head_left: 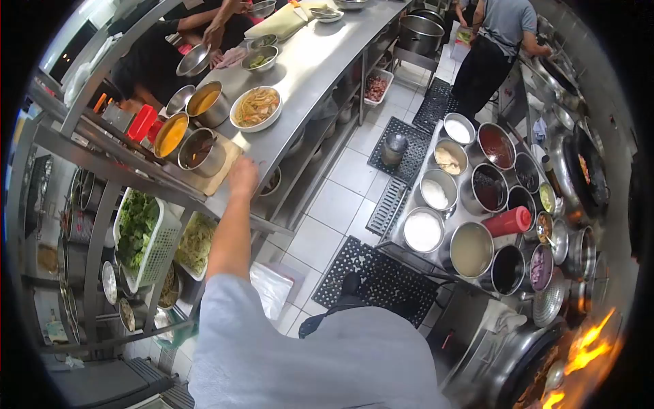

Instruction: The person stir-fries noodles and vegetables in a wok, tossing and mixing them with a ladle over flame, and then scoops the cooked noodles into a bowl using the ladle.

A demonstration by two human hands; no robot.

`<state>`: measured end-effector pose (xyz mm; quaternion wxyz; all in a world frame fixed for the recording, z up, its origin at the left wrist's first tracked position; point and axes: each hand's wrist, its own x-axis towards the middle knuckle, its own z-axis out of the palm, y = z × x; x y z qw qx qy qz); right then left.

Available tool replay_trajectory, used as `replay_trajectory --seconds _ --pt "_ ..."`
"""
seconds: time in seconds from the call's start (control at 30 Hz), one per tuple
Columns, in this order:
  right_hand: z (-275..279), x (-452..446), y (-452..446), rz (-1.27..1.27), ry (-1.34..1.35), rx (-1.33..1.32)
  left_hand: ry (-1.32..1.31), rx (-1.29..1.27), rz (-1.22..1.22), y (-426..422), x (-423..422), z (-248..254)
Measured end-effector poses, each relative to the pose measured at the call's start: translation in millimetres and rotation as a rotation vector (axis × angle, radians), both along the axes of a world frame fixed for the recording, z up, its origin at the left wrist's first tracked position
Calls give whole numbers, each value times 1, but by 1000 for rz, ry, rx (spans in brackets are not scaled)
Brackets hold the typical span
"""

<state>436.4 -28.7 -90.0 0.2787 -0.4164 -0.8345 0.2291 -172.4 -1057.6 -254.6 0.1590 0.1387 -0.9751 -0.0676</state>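
Note:
One bare arm reaches up to the steel counter (303, 71). Its hand, my left hand (244, 174), is at the counter's near edge, beside a wooden board (221, 169). Its fingers are too small and blurred to make out. On the board stands a steel pot of dark sauce (204, 155). Close by are a pot of orange sauce (171, 135), another sauce pot (207, 102) and a white bowl of noodle-like food (256, 109). My right hand does not show; the grey shirt covers that side.
Flames (591, 346) rise at a wok at lower right. Right of the aisle, a cart holds pots, including white powder (423, 230), and a red bottle (507, 221). Black mats (381, 279) lie on the tiles. A co-worker (501, 48) stands at the stove; others work behind the counter.

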Motion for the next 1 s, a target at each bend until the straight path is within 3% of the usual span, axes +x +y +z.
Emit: replay_trajectory --seconds 0.1,0.2,0.3,0.4,0.43,0.5,0.57,0.63,0.7,0.77,0.83,0.9,0.97,1.0 --pt "-1 0 -21 -146 -110 -61 -245 36 28 9 -22 16" --pt "-4 9 -37 -235 -161 -100 -334 90 36 -15 -53 -12" --pt "-4 19 -50 -290 -188 -129 -431 -20 15 -44 -79 -51" --pt "-12 35 -50 -329 -208 -155 -375 -13 29 -35 -75 -48" --pt "-15 40 -49 -339 -213 -161 -350 118 41 -19 -71 -35" --pt "-19 46 -48 -357 -213 -177 -294 380 57 48 -50 39" --pt "-24 55 -47 -381 -210 -197 -203 854 -126 119 -20 108" --pt "-23 65 -50 -408 -208 -213 -109 1247 -517 201 15 177" --pt "-22 68 -47 -423 -205 -231 -138 1333 -969 286 62 266" --pt "-26 74 -38 -433 -196 -262 -222 1267 -1578 342 97 330" --pt "-22 69 -33 -455 -148 -314 -287 1335 -2100 399 116 366" --pt "14 43 -51 -493 10 -401 -188 1478 -2485 457 121 366" --pt "71 -17 -77 -512 238 -494 -275 1562 -2558 488 131 370" --pt "60 7 -31 -407 370 -625 -417 1541 -2457 494 133 381"
